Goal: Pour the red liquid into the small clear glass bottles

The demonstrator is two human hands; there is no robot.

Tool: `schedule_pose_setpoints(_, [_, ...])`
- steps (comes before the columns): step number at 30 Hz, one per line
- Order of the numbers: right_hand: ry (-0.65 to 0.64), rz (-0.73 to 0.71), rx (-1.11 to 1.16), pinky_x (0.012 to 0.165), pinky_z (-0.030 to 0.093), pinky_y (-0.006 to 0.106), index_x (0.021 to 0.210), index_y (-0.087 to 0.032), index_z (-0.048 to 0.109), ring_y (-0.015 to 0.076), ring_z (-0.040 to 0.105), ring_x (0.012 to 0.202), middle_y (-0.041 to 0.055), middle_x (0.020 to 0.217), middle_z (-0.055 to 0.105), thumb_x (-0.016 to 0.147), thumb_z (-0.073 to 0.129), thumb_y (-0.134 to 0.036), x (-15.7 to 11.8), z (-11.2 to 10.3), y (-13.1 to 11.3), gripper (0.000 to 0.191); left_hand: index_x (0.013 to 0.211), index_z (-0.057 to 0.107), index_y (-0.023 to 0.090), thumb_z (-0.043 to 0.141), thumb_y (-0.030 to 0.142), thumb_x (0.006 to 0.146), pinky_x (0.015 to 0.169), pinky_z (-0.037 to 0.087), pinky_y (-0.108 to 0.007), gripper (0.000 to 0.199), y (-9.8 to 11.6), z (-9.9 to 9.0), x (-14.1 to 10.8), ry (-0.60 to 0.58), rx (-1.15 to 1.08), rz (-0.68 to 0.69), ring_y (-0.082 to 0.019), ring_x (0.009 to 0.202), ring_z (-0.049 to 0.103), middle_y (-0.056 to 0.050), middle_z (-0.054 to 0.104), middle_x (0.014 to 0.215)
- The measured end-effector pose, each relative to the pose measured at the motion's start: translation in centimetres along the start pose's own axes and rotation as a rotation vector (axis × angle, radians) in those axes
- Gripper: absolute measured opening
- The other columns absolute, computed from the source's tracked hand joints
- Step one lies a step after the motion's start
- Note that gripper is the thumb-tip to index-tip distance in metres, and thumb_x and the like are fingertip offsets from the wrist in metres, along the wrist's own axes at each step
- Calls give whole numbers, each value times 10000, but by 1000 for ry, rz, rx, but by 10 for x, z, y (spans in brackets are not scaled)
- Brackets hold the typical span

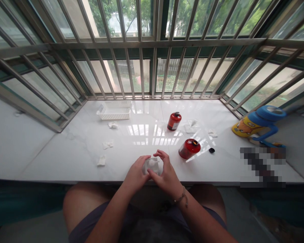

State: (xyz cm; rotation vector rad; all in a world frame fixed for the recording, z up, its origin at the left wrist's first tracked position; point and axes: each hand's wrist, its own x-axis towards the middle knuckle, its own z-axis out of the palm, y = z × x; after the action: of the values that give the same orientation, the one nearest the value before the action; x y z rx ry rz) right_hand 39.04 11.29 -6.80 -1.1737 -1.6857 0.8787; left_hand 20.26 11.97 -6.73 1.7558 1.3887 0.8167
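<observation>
A small clear container [152, 165] with white material in it stands near the table's front edge, between my two hands. My left hand [138, 172] curves round its left side. On the other side my right hand [166, 173] holds it, the thumb at its front and the fingers raised over its back right. To the right of my hands is a red bottle [187, 149] with an open neck, and a black cap [211, 150] lies beside it. Farther back stands a second red bottle [174, 122] with a black top.
A white basket [114, 116] sits at the back left. Crumpled white pieces [101, 161] lie on the left. Behind the bottles is a clear dish [192, 128]. A blue and yellow flask [258, 121] leans at the right. Window bars [154, 43] bound the table [73, 152].
</observation>
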Motion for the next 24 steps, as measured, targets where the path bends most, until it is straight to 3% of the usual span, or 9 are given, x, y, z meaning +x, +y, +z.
schedule_pose_setpoints(3, [-34,29,6,1191,531,530,1571,-266,357,309,665,1334,115,1323,675,892,769,-257,1,2,0,795,1370,636,261,771,152,785,1172,522,-472,610,0,1,0,11,-1,8,-288,1310,668,-81,690,1421])
schedule_pose_setpoints(5, [-55,26,-7,1160,559,511,1581,-264,370,307,675,1315,124,1357,669,889,772,-248,1,4,1,801,1368,640,271,779,161,784,1159,533,-460,610,0,1,0,12,-12,21,-288,1301,672,-75,695,1413])
schedule_pose_setpoints(8, [-7,-24,-54,1138,571,520,1567,-265,417,314,671,1304,131,1376,659,900,768,-249,3,5,3,753,1374,647,273,747,122,771,1159,533,-445,629,1,1,1,17,-19,26,-282,1306,671,-67,699,1415])
schedule_pose_setpoints(12, [50,-63,-70,1097,592,517,1519,-291,482,286,718,1179,78,1224,709,939,763,-251,5,-1,3,645,1363,655,243,777,139,767,1174,522,-464,617,3,1,0,23,1,-9,-295,1313,671,-84,704,1405])
schedule_pose_setpoints(19, [197,-124,87,1136,577,515,1522,-304,470,282,744,1216,89,1263,725,967,785,-268,-1,-17,-10,639,1393,646,261,900,260,800,1189,503,-484,645,7,-2,0,-15,20,-40,-309,1348,647,-94,684,1437])
schedule_pose_setpoints(24, [181,-112,148,1157,560,541,1519,-316,462,283,745,1243,84,1272,738,974,786,-255,-3,-22,-15,637,1407,635,255,929,285,786,1202,496,-477,688,5,-1,-1,0,36,-58,-306,1367,639,-89,675,1453])
